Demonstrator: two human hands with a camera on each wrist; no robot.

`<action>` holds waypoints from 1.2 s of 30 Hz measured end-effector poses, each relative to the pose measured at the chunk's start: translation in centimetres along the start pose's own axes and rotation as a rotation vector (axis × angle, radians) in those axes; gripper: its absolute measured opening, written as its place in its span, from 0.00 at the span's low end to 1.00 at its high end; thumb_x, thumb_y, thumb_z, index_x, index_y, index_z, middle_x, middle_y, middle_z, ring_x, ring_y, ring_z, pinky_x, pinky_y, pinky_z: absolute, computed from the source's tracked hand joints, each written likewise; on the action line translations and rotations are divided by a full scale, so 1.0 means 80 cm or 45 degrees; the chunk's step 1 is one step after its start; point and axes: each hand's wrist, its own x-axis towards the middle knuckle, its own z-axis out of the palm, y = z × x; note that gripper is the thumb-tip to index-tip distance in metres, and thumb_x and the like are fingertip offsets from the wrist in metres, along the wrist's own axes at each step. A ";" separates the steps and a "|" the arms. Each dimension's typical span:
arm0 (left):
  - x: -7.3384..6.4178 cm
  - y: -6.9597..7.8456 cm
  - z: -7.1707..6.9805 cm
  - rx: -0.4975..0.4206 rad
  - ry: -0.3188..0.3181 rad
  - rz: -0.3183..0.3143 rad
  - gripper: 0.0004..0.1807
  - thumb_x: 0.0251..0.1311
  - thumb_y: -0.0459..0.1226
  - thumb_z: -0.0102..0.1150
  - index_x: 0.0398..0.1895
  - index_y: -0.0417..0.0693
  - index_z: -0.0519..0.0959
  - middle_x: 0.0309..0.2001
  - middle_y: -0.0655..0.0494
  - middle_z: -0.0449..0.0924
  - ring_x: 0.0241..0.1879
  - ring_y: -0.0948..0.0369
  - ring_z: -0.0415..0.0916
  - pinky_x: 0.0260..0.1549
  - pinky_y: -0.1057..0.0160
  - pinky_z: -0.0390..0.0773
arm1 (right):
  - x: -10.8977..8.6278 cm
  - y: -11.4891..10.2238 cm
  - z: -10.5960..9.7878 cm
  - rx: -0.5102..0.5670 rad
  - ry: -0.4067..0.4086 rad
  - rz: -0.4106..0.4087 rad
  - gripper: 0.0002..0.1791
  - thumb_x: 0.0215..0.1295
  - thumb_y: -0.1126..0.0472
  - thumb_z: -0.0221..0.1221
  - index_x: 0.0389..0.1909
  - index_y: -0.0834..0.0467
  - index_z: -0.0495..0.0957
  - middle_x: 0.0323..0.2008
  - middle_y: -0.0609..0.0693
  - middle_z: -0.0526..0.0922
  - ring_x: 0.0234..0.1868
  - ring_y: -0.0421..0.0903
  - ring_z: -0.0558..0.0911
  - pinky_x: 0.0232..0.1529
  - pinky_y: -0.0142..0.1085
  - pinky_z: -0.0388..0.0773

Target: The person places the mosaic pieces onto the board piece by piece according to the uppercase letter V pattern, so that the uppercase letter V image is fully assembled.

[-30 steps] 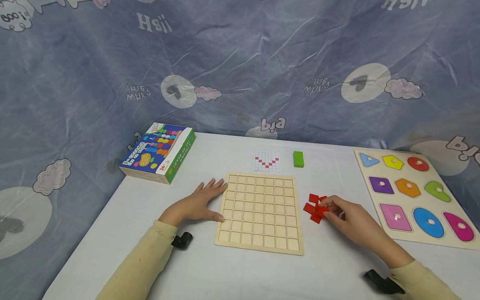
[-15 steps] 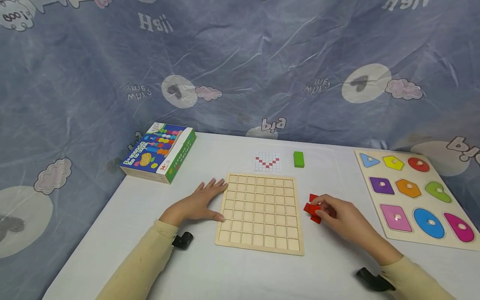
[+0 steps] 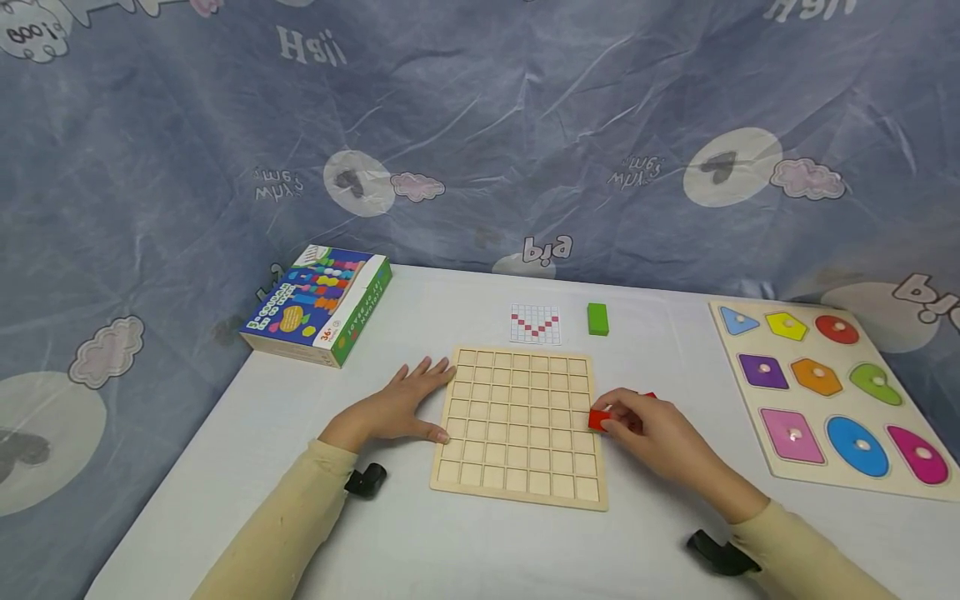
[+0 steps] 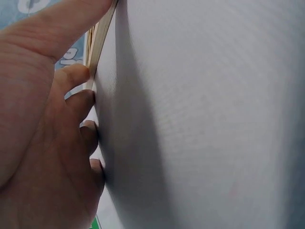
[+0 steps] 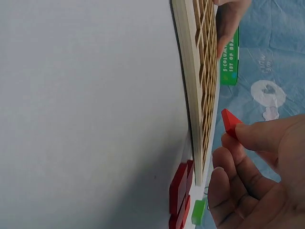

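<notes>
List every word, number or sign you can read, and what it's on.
"BOO!": cloth, top left.
"Ha", ending unclear: cloth.
"why? me?", flipped: cloth, twice.
"36+": box.
"COLUMN": box's green side.
Remaining box and cloth lettering: too small, blurred or distorted.

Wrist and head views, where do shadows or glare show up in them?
Left wrist: a broad, soft-edged shadow on the white tabletop, beside the left hand; right wrist: a soft shadow near the loose red tiles; head: fairly even light, with pale sheen along creases in the backdrop.
</notes>
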 end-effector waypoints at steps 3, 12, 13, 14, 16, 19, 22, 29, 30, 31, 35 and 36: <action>-0.001 0.000 -0.001 0.000 0.000 0.003 0.61 0.50 0.58 0.75 0.82 0.50 0.51 0.82 0.50 0.42 0.81 0.48 0.31 0.77 0.43 0.31 | 0.004 -0.005 0.005 0.028 -0.020 0.010 0.13 0.63 0.66 0.69 0.44 0.47 0.83 0.27 0.36 0.78 0.28 0.35 0.74 0.31 0.29 0.74; 0.000 -0.001 -0.001 0.011 -0.013 -0.008 0.61 0.50 0.58 0.75 0.83 0.51 0.51 0.82 0.52 0.41 0.81 0.48 0.31 0.77 0.43 0.31 | 0.013 -0.022 0.018 0.049 -0.064 0.028 0.12 0.64 0.63 0.69 0.44 0.45 0.83 0.26 0.35 0.76 0.28 0.35 0.74 0.30 0.29 0.74; 0.000 -0.001 -0.001 0.011 -0.012 -0.008 0.61 0.50 0.58 0.75 0.83 0.51 0.51 0.82 0.52 0.41 0.81 0.48 0.31 0.77 0.43 0.31 | 0.014 -0.023 0.019 0.057 -0.071 0.028 0.12 0.64 0.63 0.69 0.45 0.46 0.83 0.26 0.35 0.76 0.28 0.36 0.74 0.30 0.29 0.75; 0.000 -0.001 -0.001 0.007 -0.013 -0.008 0.61 0.50 0.58 0.75 0.83 0.51 0.51 0.82 0.51 0.41 0.81 0.48 0.31 0.77 0.43 0.31 | 0.015 -0.025 0.020 0.063 -0.079 0.029 0.12 0.64 0.63 0.69 0.45 0.46 0.83 0.26 0.35 0.77 0.28 0.36 0.74 0.30 0.29 0.75; 0.000 0.000 -0.001 0.000 -0.012 -0.008 0.62 0.50 0.58 0.75 0.82 0.50 0.51 0.82 0.51 0.42 0.81 0.48 0.31 0.77 0.42 0.32 | 0.016 -0.028 0.022 0.077 -0.094 0.032 0.11 0.64 0.63 0.69 0.46 0.47 0.83 0.27 0.36 0.77 0.29 0.36 0.74 0.30 0.29 0.75; 0.000 0.000 -0.001 0.001 -0.018 -0.017 0.62 0.50 0.58 0.75 0.83 0.51 0.50 0.82 0.51 0.41 0.81 0.49 0.31 0.77 0.43 0.32 | 0.017 -0.032 0.025 0.097 -0.111 0.040 0.11 0.65 0.62 0.68 0.45 0.47 0.83 0.28 0.36 0.79 0.30 0.37 0.76 0.32 0.29 0.77; 0.000 0.000 -0.001 0.000 -0.009 -0.006 0.61 0.50 0.57 0.75 0.82 0.49 0.51 0.82 0.50 0.42 0.81 0.47 0.32 0.77 0.41 0.32 | 0.019 -0.036 0.028 0.099 -0.121 0.043 0.10 0.65 0.62 0.68 0.45 0.47 0.83 0.29 0.36 0.79 0.31 0.37 0.77 0.33 0.29 0.78; -0.001 0.000 -0.001 -0.002 -0.015 -0.014 0.61 0.50 0.57 0.76 0.83 0.51 0.50 0.82 0.52 0.41 0.81 0.49 0.30 0.77 0.43 0.31 | 0.022 -0.046 0.036 0.115 -0.137 0.039 0.10 0.65 0.61 0.68 0.45 0.48 0.82 0.29 0.36 0.78 0.32 0.36 0.77 0.35 0.29 0.79; -0.001 0.000 -0.001 -0.002 -0.015 -0.015 0.62 0.50 0.57 0.76 0.83 0.51 0.50 0.82 0.52 0.41 0.81 0.49 0.30 0.77 0.43 0.31 | 0.023 -0.047 0.037 0.115 -0.139 0.038 0.10 0.65 0.61 0.68 0.45 0.47 0.82 0.29 0.35 0.78 0.32 0.36 0.77 0.36 0.29 0.79; -0.001 0.000 -0.001 -0.003 -0.014 -0.014 0.62 0.50 0.57 0.76 0.83 0.51 0.50 0.82 0.52 0.41 0.81 0.49 0.30 0.77 0.43 0.31 | 0.023 -0.048 0.038 0.119 -0.142 0.039 0.10 0.65 0.61 0.68 0.45 0.47 0.82 0.30 0.35 0.78 0.32 0.36 0.77 0.36 0.30 0.79; 0.000 -0.001 0.000 0.002 -0.009 -0.013 0.61 0.50 0.57 0.76 0.83 0.51 0.50 0.83 0.52 0.41 0.81 0.49 0.30 0.77 0.43 0.31 | 0.025 -0.053 0.043 0.133 -0.152 0.030 0.10 0.65 0.61 0.67 0.44 0.44 0.82 0.30 0.34 0.79 0.32 0.35 0.77 0.36 0.29 0.79; 0.000 -0.001 0.000 0.007 -0.012 -0.016 0.61 0.50 0.57 0.75 0.83 0.52 0.50 0.83 0.53 0.41 0.81 0.50 0.30 0.77 0.44 0.30 | 0.026 -0.054 0.044 0.138 -0.152 0.022 0.09 0.66 0.61 0.67 0.43 0.44 0.82 0.29 0.34 0.79 0.32 0.35 0.77 0.35 0.29 0.78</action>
